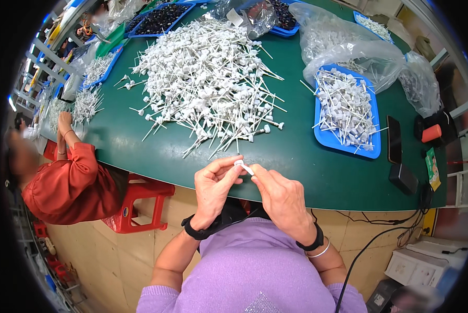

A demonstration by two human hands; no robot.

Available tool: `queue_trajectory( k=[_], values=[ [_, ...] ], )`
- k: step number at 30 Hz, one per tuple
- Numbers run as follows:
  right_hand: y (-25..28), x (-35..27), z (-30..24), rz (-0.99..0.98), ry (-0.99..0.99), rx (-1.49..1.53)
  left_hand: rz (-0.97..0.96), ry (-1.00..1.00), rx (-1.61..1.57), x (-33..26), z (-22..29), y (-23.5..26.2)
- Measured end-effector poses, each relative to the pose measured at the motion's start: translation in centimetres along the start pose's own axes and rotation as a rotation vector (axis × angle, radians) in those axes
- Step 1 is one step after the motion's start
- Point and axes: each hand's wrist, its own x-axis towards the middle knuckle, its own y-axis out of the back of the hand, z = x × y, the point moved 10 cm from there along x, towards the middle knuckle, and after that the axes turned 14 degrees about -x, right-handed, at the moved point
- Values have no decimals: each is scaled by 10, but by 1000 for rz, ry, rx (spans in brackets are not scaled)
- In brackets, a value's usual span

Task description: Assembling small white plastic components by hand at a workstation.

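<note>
Just past the near edge of the green table, my left hand (213,185) pinches the round white head of a small plastic piece (238,163) between thumb and fingers. My right hand (280,195) is closed on the slim white stem (248,169) at that piece's right side. Its fingertips partly hide the stem. Beyond my hands lies a large heap of similar white plastic pieces with thin stems (208,78). Several stems from the heap's near side point toward my fingers.
Right of the heap, a blue tray (323,138) holds more white pieces. Clear plastic bags (380,57) lie behind it. A phone (394,138) and black box (403,178) sit at the right. A co-worker in red (77,182) works at the left, beside a red stool (145,201).
</note>
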Motion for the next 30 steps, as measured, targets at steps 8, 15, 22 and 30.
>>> queue_trajectory(
  k=[8,15,22,30],
  values=[
    [-8,-2,-3,-1,-33,-77,29,-60,41,-3,3,0],
    [-15,-4,-4,-65,-53,-111,43,-117,90,-5,2,3],
    [-17,0,-7,-147,-20,-106,16,-189,254,-8,11,0],
    [8,4,-5,-150,-16,-134,-47,42,103,3,6,-3]
  ],
)
